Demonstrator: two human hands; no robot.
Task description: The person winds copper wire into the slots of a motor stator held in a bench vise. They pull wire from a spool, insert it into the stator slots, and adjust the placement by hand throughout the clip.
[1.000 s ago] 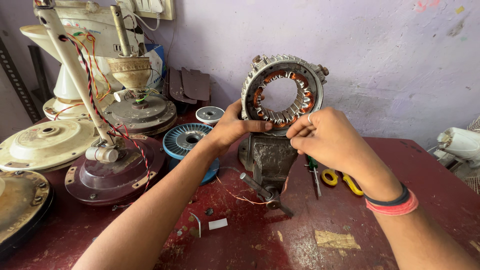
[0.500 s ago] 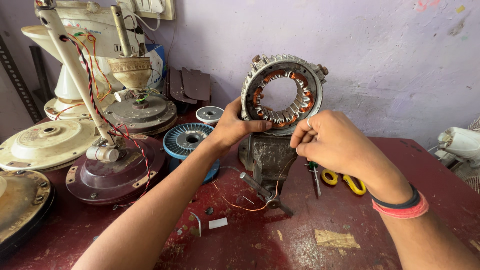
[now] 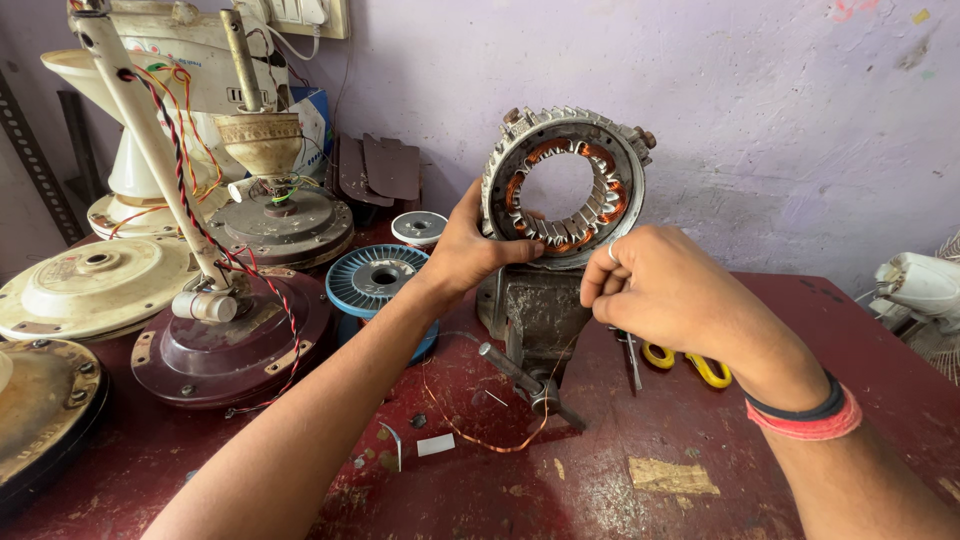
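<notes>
the left hand [image 3: 470, 250] grips the lower left rim of the motor ring [image 3: 563, 185], which stands upright in a vise [image 3: 535, 315] on the red counter [image 3: 700, 430], while the right hand [image 3: 665, 290], fingers pinched shut, sits just below the ring's right side.

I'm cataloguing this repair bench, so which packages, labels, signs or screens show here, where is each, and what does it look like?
Blue box: back left, behind the brown fan motor, partly hidden; blue with a pale patch.
Paper patch: stuck on the red table, front right; yellowish, torn rectangle.
White tag: on the table below the left arm; small and rectangular.
No signs or screens in view.
</notes>
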